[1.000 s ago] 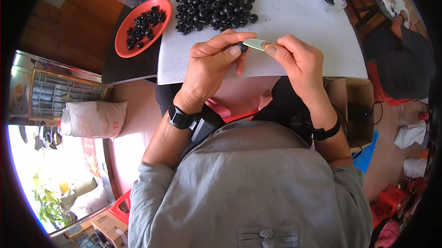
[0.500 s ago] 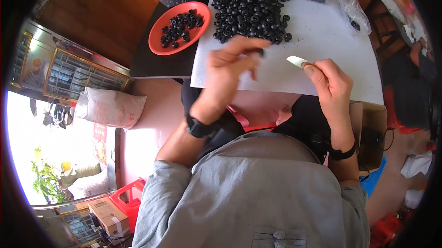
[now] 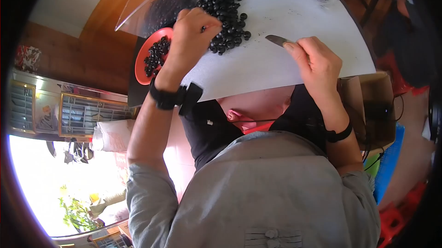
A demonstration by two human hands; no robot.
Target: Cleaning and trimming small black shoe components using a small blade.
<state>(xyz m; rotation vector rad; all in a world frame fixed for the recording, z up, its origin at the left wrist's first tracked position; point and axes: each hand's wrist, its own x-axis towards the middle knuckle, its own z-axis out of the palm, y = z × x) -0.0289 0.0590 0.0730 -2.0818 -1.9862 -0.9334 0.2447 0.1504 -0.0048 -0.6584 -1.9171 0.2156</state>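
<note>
Left hand (image 3: pixel 189 37) blurred, grip unclear, knife (image 3: pixel 276 40) partly hidden

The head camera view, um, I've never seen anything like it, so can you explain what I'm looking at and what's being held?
There's no machine here, just a person's two bare hands. The camera sits on their head and looks down, and its wide fisheye lens bends straight edges. Left in the picture is the person's left. On the white work surface lies a pile of small, round black pieces, with an orange-red plate of more to its left. The right hand holds a small knife. The left hand is by the pile's left side, fingers curled; I can't tell whether it holds a piece.
</note>
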